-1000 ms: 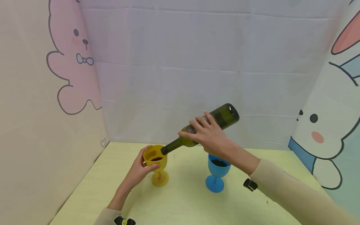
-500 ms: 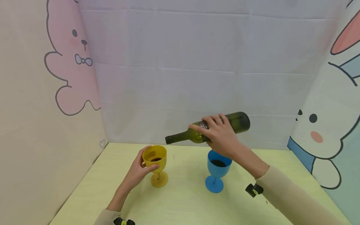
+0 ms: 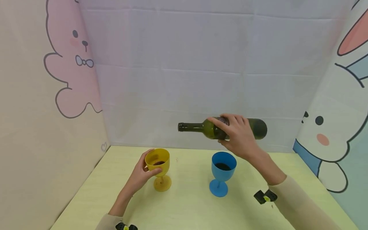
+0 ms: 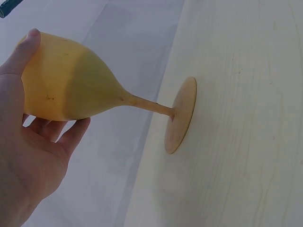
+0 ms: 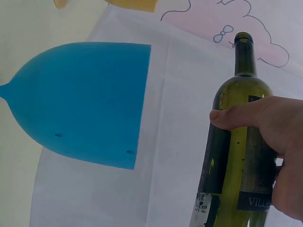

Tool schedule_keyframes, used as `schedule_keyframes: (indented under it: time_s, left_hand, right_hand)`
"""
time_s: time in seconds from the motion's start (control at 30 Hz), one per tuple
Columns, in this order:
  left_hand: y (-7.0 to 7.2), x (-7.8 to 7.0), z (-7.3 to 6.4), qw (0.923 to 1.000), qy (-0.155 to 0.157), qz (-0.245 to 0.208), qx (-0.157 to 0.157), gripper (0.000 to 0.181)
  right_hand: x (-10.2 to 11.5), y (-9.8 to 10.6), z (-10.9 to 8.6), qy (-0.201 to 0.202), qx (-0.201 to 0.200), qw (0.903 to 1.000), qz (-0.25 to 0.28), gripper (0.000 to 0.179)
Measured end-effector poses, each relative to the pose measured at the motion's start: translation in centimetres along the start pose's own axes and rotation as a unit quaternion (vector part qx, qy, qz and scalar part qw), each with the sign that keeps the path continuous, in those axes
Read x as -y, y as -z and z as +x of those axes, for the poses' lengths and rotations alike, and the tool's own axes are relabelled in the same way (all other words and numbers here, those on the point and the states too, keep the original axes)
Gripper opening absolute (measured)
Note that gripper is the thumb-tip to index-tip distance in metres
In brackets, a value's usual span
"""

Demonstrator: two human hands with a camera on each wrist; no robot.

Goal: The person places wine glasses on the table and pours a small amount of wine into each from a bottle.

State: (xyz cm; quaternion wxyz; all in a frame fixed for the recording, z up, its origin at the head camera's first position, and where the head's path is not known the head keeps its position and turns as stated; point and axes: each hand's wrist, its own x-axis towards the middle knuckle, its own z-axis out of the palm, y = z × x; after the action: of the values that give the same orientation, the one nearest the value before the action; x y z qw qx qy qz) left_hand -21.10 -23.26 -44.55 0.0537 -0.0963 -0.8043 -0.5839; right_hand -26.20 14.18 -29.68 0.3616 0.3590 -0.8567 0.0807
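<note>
A yellow goblet stands upright on the table, a little dark liquid in its bowl. My left hand grips that bowl from the left, thumb in front and fingers behind; the left wrist view shows the goblet's foot on the tabletop. Up in the air, my right hand holds a green wine bottle by its body. The bottle lies about level in the head view, its mouth pointing left, above and between the goblets. Below the right hand stands a blue goblet, also with dark liquid inside.
A pale yellow table spans the lower view. Behind it hangs a white cloth backdrop. Side panels carry a pink bear drawing on the left and a white rabbit drawing on the right.
The right hand has lifted the bottle's neck up and right, away from the yellow goblet's rim, and turned it from tilted downward to about level. The left hand has stayed on the goblet.
</note>
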Motion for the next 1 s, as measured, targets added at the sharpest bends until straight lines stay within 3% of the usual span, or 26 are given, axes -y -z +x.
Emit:
schedule_keyframes:
  time_s: [0.63, 1.0]
  left_hand:
    - [0.0, 0.1, 0.0, 1.0000, 0.000, 0.001, 0.000, 0.076]
    - [0.1, 0.1, 0.1, 1.0000, 0.000, 0.000, 0.002, 0.077]
  right_hand:
    - [-2.0, 1.6, -2.9, -0.068, -0.043, 0.9945, 0.067, 0.092]
    - [-3.3, 2.2, -5.9, -0.148, -0.070, 0.9783, 0.127, 0.094]
